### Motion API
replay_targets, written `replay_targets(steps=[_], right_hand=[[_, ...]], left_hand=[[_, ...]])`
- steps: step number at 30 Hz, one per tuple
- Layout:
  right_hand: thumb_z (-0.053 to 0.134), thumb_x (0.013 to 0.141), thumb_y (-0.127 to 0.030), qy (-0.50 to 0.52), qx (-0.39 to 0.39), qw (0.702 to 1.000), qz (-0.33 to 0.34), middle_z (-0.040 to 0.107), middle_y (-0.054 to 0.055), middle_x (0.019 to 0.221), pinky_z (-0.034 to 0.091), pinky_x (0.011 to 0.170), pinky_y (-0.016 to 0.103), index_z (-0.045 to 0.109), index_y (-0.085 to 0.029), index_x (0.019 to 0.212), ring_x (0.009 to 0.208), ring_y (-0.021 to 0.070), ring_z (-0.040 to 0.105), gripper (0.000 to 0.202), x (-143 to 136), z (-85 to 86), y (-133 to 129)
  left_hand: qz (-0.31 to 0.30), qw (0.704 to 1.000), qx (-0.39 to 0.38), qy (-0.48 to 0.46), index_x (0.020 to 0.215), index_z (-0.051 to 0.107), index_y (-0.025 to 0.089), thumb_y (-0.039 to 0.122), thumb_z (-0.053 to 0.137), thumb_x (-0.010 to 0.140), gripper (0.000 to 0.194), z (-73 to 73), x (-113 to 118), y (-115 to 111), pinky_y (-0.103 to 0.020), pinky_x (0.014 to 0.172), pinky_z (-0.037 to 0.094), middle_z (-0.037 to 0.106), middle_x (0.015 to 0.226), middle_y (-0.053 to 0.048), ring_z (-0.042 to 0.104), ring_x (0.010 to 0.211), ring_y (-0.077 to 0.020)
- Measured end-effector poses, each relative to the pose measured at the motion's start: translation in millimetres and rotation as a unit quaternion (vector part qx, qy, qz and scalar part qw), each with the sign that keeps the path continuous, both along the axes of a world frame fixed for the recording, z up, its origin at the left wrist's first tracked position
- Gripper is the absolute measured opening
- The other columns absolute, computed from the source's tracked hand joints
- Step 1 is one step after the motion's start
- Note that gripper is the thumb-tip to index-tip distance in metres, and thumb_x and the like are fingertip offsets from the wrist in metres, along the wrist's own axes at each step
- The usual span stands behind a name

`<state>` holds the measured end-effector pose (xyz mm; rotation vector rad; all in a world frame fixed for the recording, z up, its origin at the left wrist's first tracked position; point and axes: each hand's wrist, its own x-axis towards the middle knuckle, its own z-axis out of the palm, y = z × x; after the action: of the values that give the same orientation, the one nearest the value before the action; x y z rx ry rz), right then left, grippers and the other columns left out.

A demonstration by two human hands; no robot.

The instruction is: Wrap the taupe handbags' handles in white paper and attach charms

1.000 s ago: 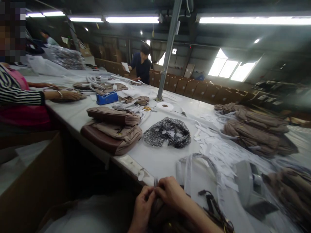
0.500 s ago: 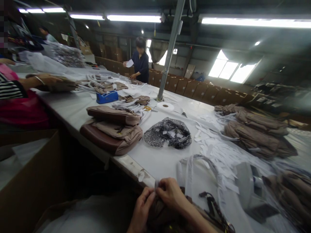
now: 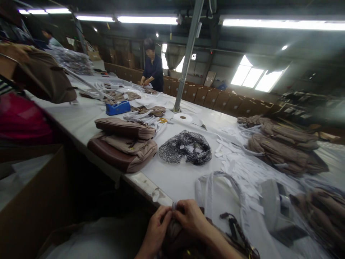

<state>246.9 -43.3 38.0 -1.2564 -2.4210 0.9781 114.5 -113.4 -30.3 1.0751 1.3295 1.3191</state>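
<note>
My left hand [image 3: 157,228] and my right hand [image 3: 190,217] meet at the near table edge, fingers pinched together. Between their fingertips a small whitish strip [image 3: 174,205] shows; its exact kind is too small to make out. Directly below, partly covered by my hands, lies a brown bag [image 3: 179,239]. Its handles [image 3: 208,190], wrapped in white, arch onto the table, and a dark strap [image 3: 235,226] with metal fittings rests to the right of my right wrist.
Ahead are a black-and-white patterned plastic bag [image 3: 185,148], stacked brown bags [image 3: 124,144], a blue tape dispenser [image 3: 118,108] and a white roll [image 3: 182,118]. White paper slips [image 3: 237,169] and a grey dispenser [image 3: 277,205] lie rightward. An open carton [image 3: 40,194] stands left. Co-workers stand around.
My hands stay almost in place, still pinched together. At the left, a co-worker has lifted a brown bag off the table. The far co-worker has brought both hands together low over the table.
</note>
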Motion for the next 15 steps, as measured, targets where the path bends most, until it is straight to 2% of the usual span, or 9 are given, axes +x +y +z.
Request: replay_targets(steps=[3,6,9,11,15], right_hand=[[0.055,0.075,-0.019,-0.010,0.007,1.000,0.025,0.051,-0.004,0.050,0.024,0.049,0.022,0.064,-0.013,0.060,0.052,0.0090,0.042,0.019,3.5,-0.4,0.9],[0.056,0.076,-0.018,0.001,0.001,0.999,0.034,0.058,-0.002,0.054,0.028,0.051,0.021,0.067,-0.013,0.063,0.055,0.0102,0.049,0.017,4.5,-2.2,3.3],[0.055,0.077,-0.016,0.037,-0.035,0.998,0.039,0.065,0.000,0.062,0.035,0.055,0.020,0.070,-0.015,0.072,0.061,0.0121,0.057,0.016,5.1,-1.0,8.1],[0.052,0.079,-0.015,0.046,-0.024,0.999,-0.003,0.069,0.002,0.068,0.040,0.061,0.021,0.071,-0.016,0.077,0.066,0.0144,0.060,0.019,7.4,2.5,10.6],[0.051,0.081,-0.016,0.074,0.040,0.982,-0.166,0.072,0.009,0.088,0.046,0.076,0.028,0.070,-0.016,0.091,0.082,0.0208,0.065,0.022,14.3,10.4,1.3]], left_hand=[[-0.046,0.999,0.007,0.022,0.080,0.063,0.017,0.038,0.050,0.086,0.025,6.9,-5.9,-0.5,-0.025,0.076,0.044,0.059,0.080,-0.002,0.056,0.081,-0.0182],[-0.035,0.999,0.007,0.016,0.077,0.059,0.017,0.038,0.050,0.086,0.025,4.6,-4.0,-2.4,-0.023,0.072,0.044,0.055,0.075,0.000,0.052,0.076,-0.0160],[-0.006,1.000,0.000,-0.012,0.082,0.057,0.018,0.039,0.050,0.086,0.023,-4.3,4.0,-5.5,-0.024,0.074,0.044,0.056,0.078,0.000,0.052,0.079,-0.0166],[0.030,0.999,-0.010,-0.022,0.083,0.056,0.018,0.040,0.049,0.086,0.023,-11.6,9.9,-7.7,-0.024,0.077,0.043,0.056,0.079,0.000,0.053,0.081,-0.0172],[0.118,0.993,-0.024,0.000,0.078,0.055,0.019,0.044,0.050,0.084,0.027,-23.2,17.9,-11.1,-0.025,0.072,0.044,0.055,0.073,0.001,0.053,0.074,-0.0170]])
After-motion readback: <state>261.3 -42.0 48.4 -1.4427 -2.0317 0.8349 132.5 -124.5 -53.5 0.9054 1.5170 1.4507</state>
